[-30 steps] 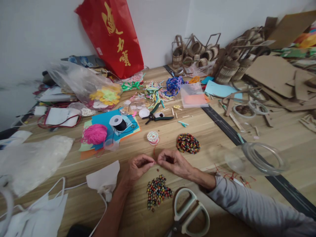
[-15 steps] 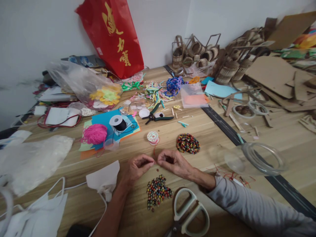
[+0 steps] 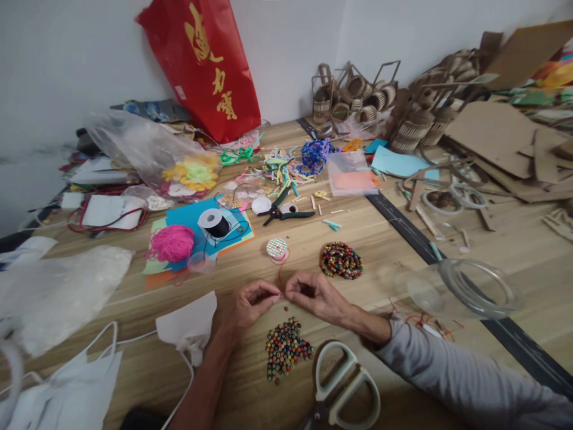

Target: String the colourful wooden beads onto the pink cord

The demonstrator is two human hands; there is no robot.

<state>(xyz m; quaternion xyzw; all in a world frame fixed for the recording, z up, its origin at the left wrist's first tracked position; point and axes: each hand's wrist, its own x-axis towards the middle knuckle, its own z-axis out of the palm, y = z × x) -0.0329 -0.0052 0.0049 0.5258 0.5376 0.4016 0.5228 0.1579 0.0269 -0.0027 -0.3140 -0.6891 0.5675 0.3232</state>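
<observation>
Both hands meet fingertip to fingertip over the table. My left hand pinches a thin red cord between thumb and forefinger. Right beside it, my right hand is pinched at the same cord, its fingertips almost touching the left ones. The cord runs back to a small spool with a shiny top. Just below the fingertips lies a single brown bead. Closer to me is a pile of loose multicoloured wooden beads. A coiled string of beads rests beyond my right hand.
Large pale-handled scissors lie at the near edge. Pink yarn and a black thread spool sit on coloured paper to the left. Pliers lie farther back. A clear tubing coil is at right, small baskets behind.
Almost nothing differs. Both hands keep their place at the cord, with only a slight shift at the fingertips.
</observation>
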